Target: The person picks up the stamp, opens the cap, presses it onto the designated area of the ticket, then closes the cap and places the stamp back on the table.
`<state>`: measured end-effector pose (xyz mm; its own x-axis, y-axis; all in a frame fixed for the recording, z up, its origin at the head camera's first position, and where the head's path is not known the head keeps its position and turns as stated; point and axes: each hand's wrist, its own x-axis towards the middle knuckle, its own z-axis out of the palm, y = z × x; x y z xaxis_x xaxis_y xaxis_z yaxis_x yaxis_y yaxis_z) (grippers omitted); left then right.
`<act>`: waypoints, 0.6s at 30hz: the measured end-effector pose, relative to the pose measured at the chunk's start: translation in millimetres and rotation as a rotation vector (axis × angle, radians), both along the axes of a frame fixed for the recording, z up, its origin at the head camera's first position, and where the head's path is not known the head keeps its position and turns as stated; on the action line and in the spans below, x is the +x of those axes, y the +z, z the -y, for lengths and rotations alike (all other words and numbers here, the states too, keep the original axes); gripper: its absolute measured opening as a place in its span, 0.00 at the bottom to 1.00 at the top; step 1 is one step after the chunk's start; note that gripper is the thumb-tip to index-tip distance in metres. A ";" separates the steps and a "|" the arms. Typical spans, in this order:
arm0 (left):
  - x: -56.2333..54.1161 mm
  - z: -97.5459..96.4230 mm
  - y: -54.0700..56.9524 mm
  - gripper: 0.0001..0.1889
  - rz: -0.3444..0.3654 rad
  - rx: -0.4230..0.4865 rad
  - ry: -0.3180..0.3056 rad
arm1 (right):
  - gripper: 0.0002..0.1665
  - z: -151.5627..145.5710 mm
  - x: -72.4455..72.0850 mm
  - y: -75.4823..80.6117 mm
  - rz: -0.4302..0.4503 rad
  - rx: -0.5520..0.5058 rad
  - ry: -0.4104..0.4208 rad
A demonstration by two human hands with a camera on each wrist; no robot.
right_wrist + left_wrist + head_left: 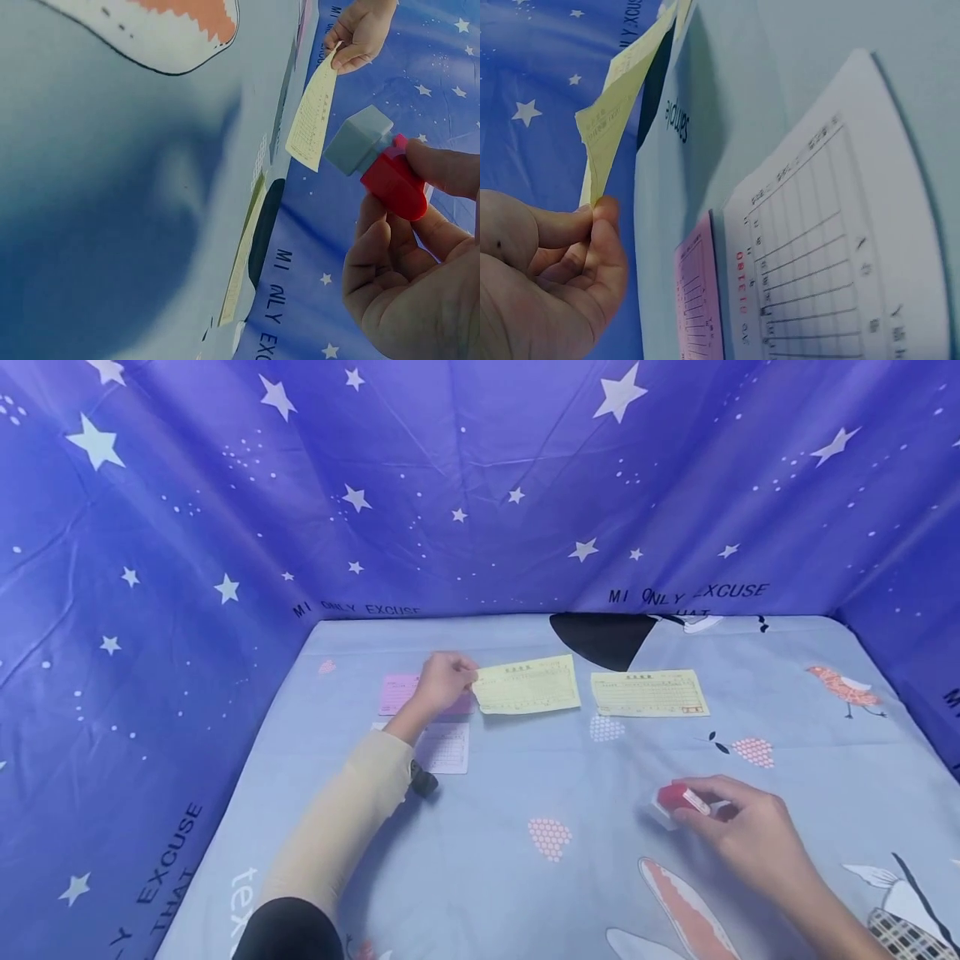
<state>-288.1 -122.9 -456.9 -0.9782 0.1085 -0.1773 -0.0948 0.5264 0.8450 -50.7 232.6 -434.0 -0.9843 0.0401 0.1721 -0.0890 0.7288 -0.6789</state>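
My left hand (447, 681) pinches the left edge of a yellow printed slip (528, 687) between thumb and fingers. In the left wrist view this slip (611, 124) is lifted off the cloth and bends along its length. My right hand (750, 827) holds a red stamp (682, 798) above the cloth, nearer the front. A pale, translucent block on the stamp's end points away from the fingers in the right wrist view. Another yellow slip (648, 693) lies flat to the right, with small red marks at its lower right corner.
A pink slip (396, 696), partly hidden by the left hand, lies above a white slip (450, 750) with a printed grid. Patterned light-blue cloth (510, 793) covers the table. Blue starry curtains (465, 485) enclose the back and both sides.
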 end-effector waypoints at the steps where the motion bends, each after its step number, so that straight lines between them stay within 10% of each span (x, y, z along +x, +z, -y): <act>1: 0.8 -1.0 -0.9 0.05 0.002 0.003 0.000 | 0.18 -0.3 -0.1 0.0 -0.004 -0.003 0.004; 18: 14.1 -6.0 -3.8 0.05 0.061 0.039 -0.002 | 0.18 0.9 -3.7 -2.5 0.012 -0.028 0.029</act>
